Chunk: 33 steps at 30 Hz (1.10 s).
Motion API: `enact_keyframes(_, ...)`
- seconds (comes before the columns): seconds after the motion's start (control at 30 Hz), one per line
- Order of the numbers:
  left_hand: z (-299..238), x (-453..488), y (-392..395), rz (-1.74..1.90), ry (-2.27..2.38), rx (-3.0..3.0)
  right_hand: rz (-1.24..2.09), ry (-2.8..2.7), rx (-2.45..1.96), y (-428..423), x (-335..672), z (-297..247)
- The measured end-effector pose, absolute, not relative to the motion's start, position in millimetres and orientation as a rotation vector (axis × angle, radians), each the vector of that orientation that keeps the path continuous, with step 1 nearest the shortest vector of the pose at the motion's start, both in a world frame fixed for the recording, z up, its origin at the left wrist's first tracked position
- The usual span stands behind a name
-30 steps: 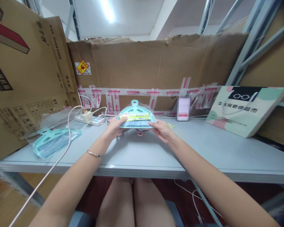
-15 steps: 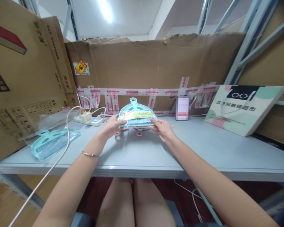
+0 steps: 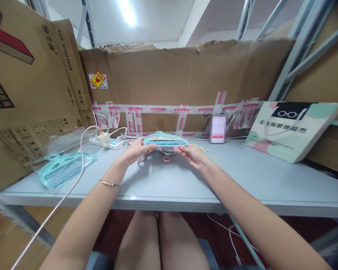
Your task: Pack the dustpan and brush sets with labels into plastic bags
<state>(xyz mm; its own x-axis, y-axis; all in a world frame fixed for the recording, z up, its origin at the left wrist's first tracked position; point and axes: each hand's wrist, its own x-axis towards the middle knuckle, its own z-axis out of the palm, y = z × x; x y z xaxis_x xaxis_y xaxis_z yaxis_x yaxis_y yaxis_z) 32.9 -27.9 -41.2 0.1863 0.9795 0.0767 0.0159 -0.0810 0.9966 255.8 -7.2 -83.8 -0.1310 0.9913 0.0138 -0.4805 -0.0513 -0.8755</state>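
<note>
A teal brush-and-dustpan set (image 3: 165,140) with a yellow label lies nearly flat on a stack of pink sets (image 3: 166,154) at the middle of the grey table (image 3: 242,180). My left hand (image 3: 135,150) grips its left end, fingers curled round the edge. At its right end my right hand (image 3: 192,154) pinches the edge. Both arms reach forward over the table's front edge.
Another teal set in a clear bag (image 3: 62,168) lies at the left. A white power strip (image 3: 107,141) with a cable (image 3: 73,180) sits behind it. Cardboard walls (image 3: 186,75) close the back and left. A printed box (image 3: 290,129) leans at the right.
The teal set was held upright facing me; both hands have tipped it back and lowered it flat onto the pink stack.
</note>
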Motion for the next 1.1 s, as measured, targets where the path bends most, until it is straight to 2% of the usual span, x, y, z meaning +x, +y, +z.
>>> enact_keyframes(0.43,-46,29,-25,1.143,1.142,1.553,1.479,-0.766,-0.943,-16,251,-73)
enact_keyframes(0.7,-39,10,-24,1.19,0.529,2.055,1.397,-0.928,-0.687,-22,256,-67)
enact_keyframes(0.77,-43,7,-17,1.307,0.479,2.222,1.394,-1.023,-0.642,-24,256,-67)
enact_keyframes(0.93,-51,8,-11,1.685,0.674,2.244,1.347,-1.165,-0.622,-28,253,-66)
enact_keyframes(1.1,-56,16,-14,1.677,0.989,2.111,1.353,-1.11,-0.703,-26,251,-66)
